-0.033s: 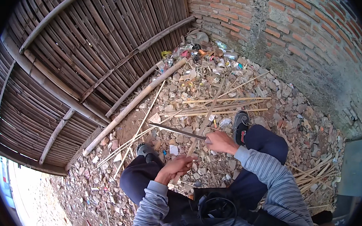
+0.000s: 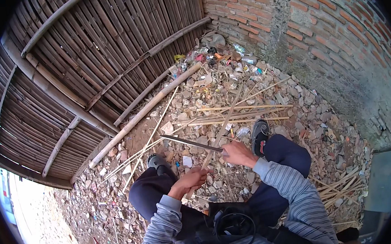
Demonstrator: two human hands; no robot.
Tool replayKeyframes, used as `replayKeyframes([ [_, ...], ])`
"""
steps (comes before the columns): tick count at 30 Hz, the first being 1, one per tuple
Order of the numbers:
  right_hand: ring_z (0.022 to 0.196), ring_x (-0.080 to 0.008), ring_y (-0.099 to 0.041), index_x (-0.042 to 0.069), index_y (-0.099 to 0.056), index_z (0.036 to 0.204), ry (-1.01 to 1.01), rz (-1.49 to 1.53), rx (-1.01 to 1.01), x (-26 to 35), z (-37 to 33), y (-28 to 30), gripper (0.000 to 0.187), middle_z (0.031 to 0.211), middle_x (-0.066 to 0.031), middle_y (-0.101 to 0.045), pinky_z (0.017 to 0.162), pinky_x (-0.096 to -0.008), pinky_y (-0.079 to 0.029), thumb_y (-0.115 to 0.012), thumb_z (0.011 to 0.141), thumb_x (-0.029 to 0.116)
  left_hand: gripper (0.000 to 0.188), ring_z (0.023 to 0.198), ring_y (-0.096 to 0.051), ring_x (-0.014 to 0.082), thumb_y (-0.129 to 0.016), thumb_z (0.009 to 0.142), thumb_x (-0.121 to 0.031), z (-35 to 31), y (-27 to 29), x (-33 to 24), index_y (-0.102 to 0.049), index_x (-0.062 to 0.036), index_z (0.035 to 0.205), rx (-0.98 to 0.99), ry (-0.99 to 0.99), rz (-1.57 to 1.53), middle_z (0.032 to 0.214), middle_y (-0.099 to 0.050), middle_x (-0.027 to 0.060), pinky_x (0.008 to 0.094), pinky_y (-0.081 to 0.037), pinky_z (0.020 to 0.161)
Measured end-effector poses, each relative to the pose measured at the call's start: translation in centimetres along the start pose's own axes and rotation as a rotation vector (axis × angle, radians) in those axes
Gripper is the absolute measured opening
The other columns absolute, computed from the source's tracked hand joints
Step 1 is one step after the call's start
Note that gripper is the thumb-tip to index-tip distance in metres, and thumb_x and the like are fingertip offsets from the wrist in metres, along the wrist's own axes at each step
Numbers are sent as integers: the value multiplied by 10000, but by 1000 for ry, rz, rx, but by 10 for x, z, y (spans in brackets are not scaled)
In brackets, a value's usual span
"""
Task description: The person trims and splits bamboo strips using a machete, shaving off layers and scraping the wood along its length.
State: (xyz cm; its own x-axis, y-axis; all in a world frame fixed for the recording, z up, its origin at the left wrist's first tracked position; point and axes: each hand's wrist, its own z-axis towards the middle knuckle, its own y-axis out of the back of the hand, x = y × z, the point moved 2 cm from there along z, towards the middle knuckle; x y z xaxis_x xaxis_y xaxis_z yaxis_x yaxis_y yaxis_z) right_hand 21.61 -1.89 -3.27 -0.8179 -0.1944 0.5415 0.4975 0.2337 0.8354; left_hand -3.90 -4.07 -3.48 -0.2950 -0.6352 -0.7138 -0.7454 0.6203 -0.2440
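My right hand (image 2: pixel 237 154) is closed round the handle of a long dark-bladed knife (image 2: pixel 189 142), its blade pointing left and slightly away from me. Under the blade, near the handle, runs a long pale bamboo strip (image 2: pixel 223 129); whether the edge touches it I cannot tell. My left hand (image 2: pixel 192 180) grips this strip close to its near end, in front of my body. From there the strip slants away to the upper right, over other strips lying on the ground.
Several bamboo strips (image 2: pixel 254 115) lie across the rubble beyond my feet, and more cut strips (image 2: pixel 343 188) lie at right. A thick bamboo pole (image 2: pixel 157 100) rests along the slatted bamboo wall (image 2: pixel 122 41). A brick wall (image 2: pixel 335 44) stands at right, with litter (image 2: pixel 218 57) in the corner.
The knife blade has dipped very slightly toward me. Both hands stay almost in place, and the strip looks unmoved.
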Motion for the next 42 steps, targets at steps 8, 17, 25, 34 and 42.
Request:
replayKeyframes([
  [8, 701, -426, -709, 69, -645, 1174, 110, -145, 17, 3, -29, -2, 428, 716, -231, -683, 671, -546, -563, -716, 759, 150, 303, 834, -713, 424, -507, 1039, -201, -5, -25, 33, -755, -30, 1072, -499, -394, 796, 893, -733, 233, 488, -530, 762],
  [17, 651, -430, -707, 61, -664, 1134, 141, -95, -94, 2, -25, 11, 379, 670, -216, -679, 637, -540, -576, -717, 765, 135, 227, 674, -644, 478, -538, 1044, -139, -53, -57, 3, -681, 22, 974, -535, -616, 719, 677, -624, 266, 539, -469, 608],
  [25, 702, -456, -723, 45, -644, 1103, -89, -205, -327, -38, 6, 41, 347, 740, -244, -705, 669, -555, -592, -708, 782, 161, 296, 678, -660, 402, -512, 1085, -215, -93, -55, -15, -713, 1, 1069, -517, -470, 743, 700, -626, 218, 472, -480, 637],
  [34, 621, -402, -709, 62, -620, 1098, 173, -230, -256, 5, -17, 26, 396, 636, -191, -669, 586, -528, -556, -739, 726, 120, 268, 705, -652, 448, -521, 1084, -205, -87, -58, -8, -692, 1, 1061, -579, -478, 734, 709, -629, 236, 501, -471, 633],
  [42, 730, -435, -725, 64, -669, 1036, -108, -253, -424, -51, 12, 101, 287, 734, -233, -702, 676, -553, -566, -717, 763, 137, 161, 625, -630, 474, -524, 1064, -118, -146, -76, 4, -609, 17, 1048, -576, -606, 810, 649, -605, 253, 531, -447, 546],
])
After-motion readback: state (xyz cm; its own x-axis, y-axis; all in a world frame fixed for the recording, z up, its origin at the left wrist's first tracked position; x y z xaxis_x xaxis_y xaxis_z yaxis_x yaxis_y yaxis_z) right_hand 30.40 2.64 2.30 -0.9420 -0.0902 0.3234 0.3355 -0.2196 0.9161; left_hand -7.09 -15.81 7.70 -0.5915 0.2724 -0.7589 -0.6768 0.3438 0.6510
